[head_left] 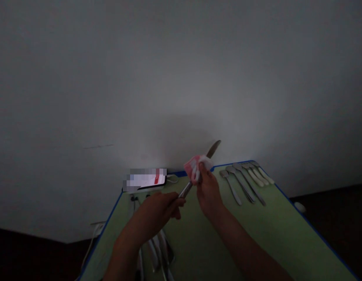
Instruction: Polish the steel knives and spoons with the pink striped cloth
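A table knife [213, 149] is held up above the table, slanting with its rounded blade tip toward the wall. My left hand [164, 207] is closed round its metal handle. With my right hand [208, 189] I pinch a pink and white cloth [195, 166] folded about the knife, near where blade and handle meet. That stretch of the knife is hidden under the cloth. Below my left forearm lie several metal utensils [157, 253], partly covered by the arm, so their kinds are hard to tell.
On the right of the green table [257, 230] lies a row of forks and spoons [242, 181], some with white handles [258, 177]. A lit phone [148, 180] with a white cable [172, 178] is at the back left. The wall [181, 78] stands right behind.
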`<state>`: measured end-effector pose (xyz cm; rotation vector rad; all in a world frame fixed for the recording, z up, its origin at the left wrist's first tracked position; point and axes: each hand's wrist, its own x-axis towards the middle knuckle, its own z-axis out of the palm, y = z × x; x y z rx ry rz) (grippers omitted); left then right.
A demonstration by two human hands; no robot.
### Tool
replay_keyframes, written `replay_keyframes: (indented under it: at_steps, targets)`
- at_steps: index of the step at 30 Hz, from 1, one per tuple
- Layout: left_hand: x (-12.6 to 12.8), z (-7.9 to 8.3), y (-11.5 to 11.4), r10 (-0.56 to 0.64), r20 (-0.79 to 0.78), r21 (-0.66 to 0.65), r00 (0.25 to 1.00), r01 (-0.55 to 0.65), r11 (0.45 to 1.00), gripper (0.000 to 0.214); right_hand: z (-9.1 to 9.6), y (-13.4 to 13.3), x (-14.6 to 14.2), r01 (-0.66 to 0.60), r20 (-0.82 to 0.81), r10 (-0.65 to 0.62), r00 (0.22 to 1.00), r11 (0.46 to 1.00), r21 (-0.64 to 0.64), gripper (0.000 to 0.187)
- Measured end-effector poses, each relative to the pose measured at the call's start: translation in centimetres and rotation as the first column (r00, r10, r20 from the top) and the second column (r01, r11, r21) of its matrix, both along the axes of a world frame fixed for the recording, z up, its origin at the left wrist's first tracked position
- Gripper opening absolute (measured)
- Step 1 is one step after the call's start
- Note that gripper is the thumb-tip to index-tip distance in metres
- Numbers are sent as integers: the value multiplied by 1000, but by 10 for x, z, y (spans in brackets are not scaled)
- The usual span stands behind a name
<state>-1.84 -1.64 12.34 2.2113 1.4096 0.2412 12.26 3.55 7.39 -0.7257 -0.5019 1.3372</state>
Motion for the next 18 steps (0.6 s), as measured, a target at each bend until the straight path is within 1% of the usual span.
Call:
replay_keyframes:
  at_steps: [3,6,8,10,13,18]
  targets:
    - [0,5,-2,66,-66,106,996,-59,993,35,2,-16,-13,-39,39,40,998,999,-32,40]
    - [-1,11,-5,94,-62,165,994,-83,983,34,7,-32,-24,-125,22,125,992,992,-24,38]
    - [-3,13,-6,86,-52,164,995,-77,983,32,8,-40,-29,-186,-18,185,982,983,-13,36]
    - [-4,12,-7,73,-59,147,996,-64,987,30,7,-44,-32,-220,-39,219,975,976,-9,35]
    - [-4,11,-9,49,-68,131,997,-40,991,30,4,-47,-33,-236,-26,235,972,972,-13,36]
    - [4,14,-14,16,-136,176,991,8,984,27,5,-46,-30,-226,-63,223,973,973,-48,35]
